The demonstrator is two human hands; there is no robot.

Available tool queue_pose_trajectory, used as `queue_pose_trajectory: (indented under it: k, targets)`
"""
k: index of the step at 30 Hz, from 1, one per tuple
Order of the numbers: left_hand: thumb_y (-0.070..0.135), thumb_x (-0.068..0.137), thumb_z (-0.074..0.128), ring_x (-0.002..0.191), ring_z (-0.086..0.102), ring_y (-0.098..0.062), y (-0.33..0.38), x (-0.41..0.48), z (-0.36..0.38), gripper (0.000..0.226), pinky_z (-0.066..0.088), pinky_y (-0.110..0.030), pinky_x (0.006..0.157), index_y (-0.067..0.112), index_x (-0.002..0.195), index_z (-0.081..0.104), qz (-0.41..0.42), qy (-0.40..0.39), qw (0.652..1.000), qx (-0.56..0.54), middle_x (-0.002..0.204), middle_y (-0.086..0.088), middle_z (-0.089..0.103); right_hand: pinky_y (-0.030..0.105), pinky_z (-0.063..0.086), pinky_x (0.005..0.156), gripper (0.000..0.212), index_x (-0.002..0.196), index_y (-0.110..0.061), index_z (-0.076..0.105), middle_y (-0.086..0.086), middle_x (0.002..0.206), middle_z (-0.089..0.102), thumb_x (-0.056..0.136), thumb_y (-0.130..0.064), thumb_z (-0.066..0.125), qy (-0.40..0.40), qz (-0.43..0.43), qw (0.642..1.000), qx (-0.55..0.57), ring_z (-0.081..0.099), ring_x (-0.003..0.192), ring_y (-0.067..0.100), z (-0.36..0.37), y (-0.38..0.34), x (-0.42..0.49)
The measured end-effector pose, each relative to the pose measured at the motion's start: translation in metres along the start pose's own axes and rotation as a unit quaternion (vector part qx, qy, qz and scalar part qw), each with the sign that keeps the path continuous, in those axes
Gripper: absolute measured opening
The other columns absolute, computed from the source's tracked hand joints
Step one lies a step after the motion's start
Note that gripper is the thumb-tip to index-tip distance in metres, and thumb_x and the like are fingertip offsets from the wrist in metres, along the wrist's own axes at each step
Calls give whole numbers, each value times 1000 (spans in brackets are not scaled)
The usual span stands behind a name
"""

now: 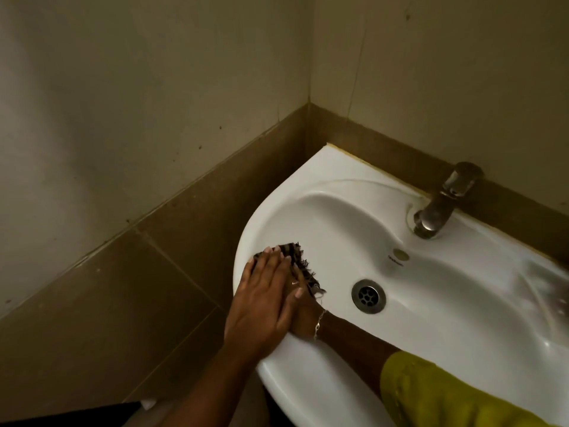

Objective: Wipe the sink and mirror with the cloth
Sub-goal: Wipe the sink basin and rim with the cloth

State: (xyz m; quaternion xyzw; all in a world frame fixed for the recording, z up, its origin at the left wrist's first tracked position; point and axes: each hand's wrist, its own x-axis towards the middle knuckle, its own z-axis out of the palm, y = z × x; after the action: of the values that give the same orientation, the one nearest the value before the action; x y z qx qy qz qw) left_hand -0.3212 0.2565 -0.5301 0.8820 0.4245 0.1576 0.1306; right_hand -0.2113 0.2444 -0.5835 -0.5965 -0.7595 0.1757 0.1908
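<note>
A white wall-hung sink (332, 211) fills the right half of the view. On its left inner slope lies a dark checked cloth (300, 257) with a frayed edge. My left hand (264, 303) lies flat on the cloth, fingers straight, pressing it against the basin near the left rim. My right hand (306, 318), with a thin bracelet at the wrist, is tucked under the left hand on the same cloth. Its fingers are hidden, so I cannot tell how it holds the cloth. No mirror is in view.
A metal tap (440, 204) stands at the back of the sink, above an overflow hole (401, 254) and a steel drain (368, 296). Brown tiles (154, 272) and beige walls enclose the corner on the left and behind. Wet streaks show on the sink's right side.
</note>
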Motion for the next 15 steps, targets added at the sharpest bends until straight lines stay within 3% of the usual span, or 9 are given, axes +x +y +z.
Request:
queue_pose_trajectory:
  k: [3,6,9,13,15]
  targets:
    - [55,93,10,140,16,-15,-1,0,1,66,9,-35,112,14,140,34,-9,-3,1000,-3,148,-5,31,43,20,108,56,136,-12,33,19,138,48,99,-43,4,46,23,998,-40,41,130,32,7,8,20]
    - [54,94,14,139,20,-15,-1,0,2,65,10,-34,112,14,139,36,-16,1,1000,-4,147,-5,33,49,45,95,58,146,-11,17,18,135,51,97,-42,16,103,47,990,-90,48,124,33,4,18,41]
    - [51,94,20,138,24,-15,-1,0,3,61,12,-33,112,12,137,39,-22,-3,1000,7,145,-6,37,56,42,92,58,148,-13,-6,18,135,51,98,-41,-1,94,85,983,-130,50,123,36,2,31,57]
    - [49,94,23,137,27,-17,0,0,2,60,13,-33,111,10,137,40,-23,-12,999,24,145,-8,38,66,33,93,61,144,-13,21,22,139,45,97,-45,0,75,151,974,-150,38,129,42,-10,51,71]
    - [50,95,21,136,29,-19,0,0,2,62,14,-33,110,9,136,42,-23,-19,999,36,144,-10,39,66,27,99,58,140,-16,27,20,141,44,95,-49,11,87,170,964,-182,32,132,39,-19,62,72]
